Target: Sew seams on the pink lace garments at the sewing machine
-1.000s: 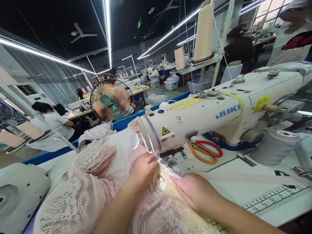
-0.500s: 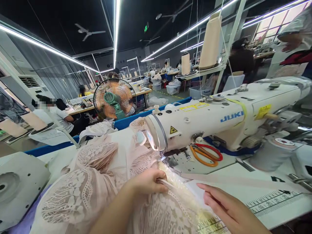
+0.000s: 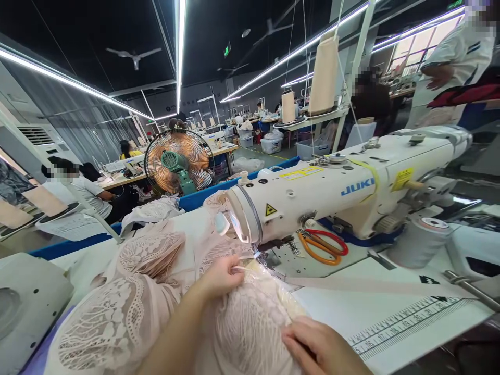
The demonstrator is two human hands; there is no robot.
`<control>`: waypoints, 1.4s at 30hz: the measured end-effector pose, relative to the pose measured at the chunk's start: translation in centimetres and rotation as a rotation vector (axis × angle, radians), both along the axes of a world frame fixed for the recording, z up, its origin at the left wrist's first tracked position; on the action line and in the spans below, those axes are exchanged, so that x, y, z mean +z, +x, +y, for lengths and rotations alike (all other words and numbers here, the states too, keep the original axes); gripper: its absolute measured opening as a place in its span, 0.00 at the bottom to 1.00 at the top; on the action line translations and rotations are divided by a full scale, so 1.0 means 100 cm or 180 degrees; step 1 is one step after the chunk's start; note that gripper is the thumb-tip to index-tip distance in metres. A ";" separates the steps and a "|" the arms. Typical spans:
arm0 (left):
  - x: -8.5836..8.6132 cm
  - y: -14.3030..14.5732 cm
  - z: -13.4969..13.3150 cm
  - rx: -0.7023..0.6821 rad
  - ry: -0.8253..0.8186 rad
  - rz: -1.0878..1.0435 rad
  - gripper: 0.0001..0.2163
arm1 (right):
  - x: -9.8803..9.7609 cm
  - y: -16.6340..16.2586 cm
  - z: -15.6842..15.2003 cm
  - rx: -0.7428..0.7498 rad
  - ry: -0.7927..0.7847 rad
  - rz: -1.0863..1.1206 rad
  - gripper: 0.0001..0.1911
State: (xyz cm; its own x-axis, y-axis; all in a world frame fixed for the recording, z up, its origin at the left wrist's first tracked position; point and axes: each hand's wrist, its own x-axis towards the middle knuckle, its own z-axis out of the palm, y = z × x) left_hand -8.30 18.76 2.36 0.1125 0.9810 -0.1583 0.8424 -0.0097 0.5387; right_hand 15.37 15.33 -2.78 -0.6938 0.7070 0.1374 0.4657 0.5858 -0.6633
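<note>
The lace-covered garment piece [image 3: 253, 317] lies between the two hands, its far end just under the needle end of the white JUKI sewing machine [image 3: 300, 200]. At its far left edge the left hand [image 3: 222, 276] is closed, thumb and fingers pinching the pale edging, while the right hand [image 3: 318, 341] rests at its near right edge, fingers curled against the lace — whether they grip it I cannot tell. More lace pieces [image 3: 97, 323] lie left of the left hand; orange-and-red-handled scissors [image 3: 322, 247] lie beyond the right — beside the machine's base.
</note>
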 end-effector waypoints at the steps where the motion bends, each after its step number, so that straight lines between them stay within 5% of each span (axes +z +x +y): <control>1: 0.002 0.005 -0.003 0.0100 0.0066 0.0248 0.03 | 0.001 -0.002 0.005 -0.0141 0.0039 -0.0102 0.20; 3: 0.006 0.018 -0.011 0.0252 0.0143 0.0668 0.05 | 0.001 -0.004 0.014 -0.0296 0.0079 -0.0286 0.19; 5: 0.008 0.031 -0.019 0.0221 0.0124 0.1104 0.18 | -0.001 -0.002 0.020 -0.0274 0.0050 -0.0374 0.18; 8: 0.006 0.045 -0.027 -0.0412 0.0293 0.1947 0.31 | -0.003 0.000 0.024 -0.0155 0.0019 -0.0489 0.22; 11: 0.000 0.048 -0.027 -0.1080 0.0677 0.2248 0.18 | -0.002 0.000 0.024 -0.0115 0.0012 -0.0683 0.25; 15: -0.003 0.045 -0.023 -0.1368 0.0534 0.2060 0.09 | 0.003 -0.001 0.025 -0.0056 0.0022 -0.0794 0.25; 24: 0.000 0.049 -0.021 -0.0946 0.0499 0.1831 0.16 | 0.006 -0.002 0.037 -0.0072 0.0293 -0.0850 0.23; 37: -0.018 0.046 -0.009 -0.0517 0.0795 0.1550 0.19 | 0.011 -0.006 0.051 -0.0004 0.0266 -0.0985 0.23; 42: -0.021 0.048 -0.007 -0.0519 0.0769 0.1472 0.14 | 0.014 -0.006 0.051 0.0021 0.0282 -0.0989 0.22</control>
State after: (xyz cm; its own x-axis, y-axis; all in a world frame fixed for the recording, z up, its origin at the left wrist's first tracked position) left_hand -3.52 18.10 0.26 0.2384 0.9712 0.0002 0.9682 -0.2376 0.0787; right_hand 14.80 20.41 -1.41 -0.7167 0.6971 -0.0208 0.6339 0.6387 -0.4362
